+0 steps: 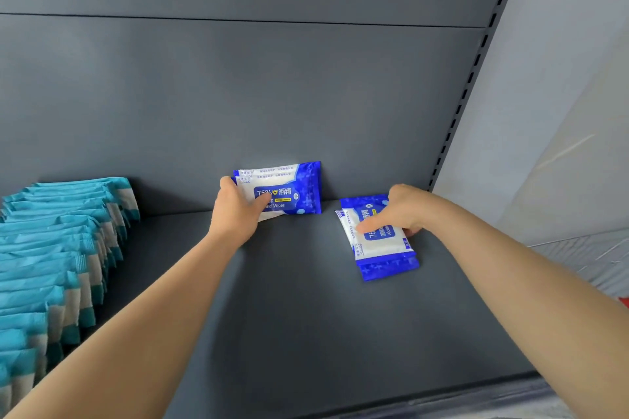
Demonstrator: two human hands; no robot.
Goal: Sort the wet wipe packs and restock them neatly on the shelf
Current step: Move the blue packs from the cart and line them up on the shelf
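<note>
A blue and white alcohol wipe pack (289, 187) stands upright against the back panel of the grey shelf (289, 299). My left hand (236, 211) grips its left end, thumb across the front. A second blue and white pack (381, 248) lies flat on the shelf to the right, its long side pointing toward me. My right hand (401, 213) holds its far end, with the index finger laid across the label.
A long row of teal and white wipe packs (58, 248) stands along the shelf's left side, running from the back panel to the front. A slotted upright (476, 54) marks the shelf's right end, with a pale wall (561, 95) beyond.
</note>
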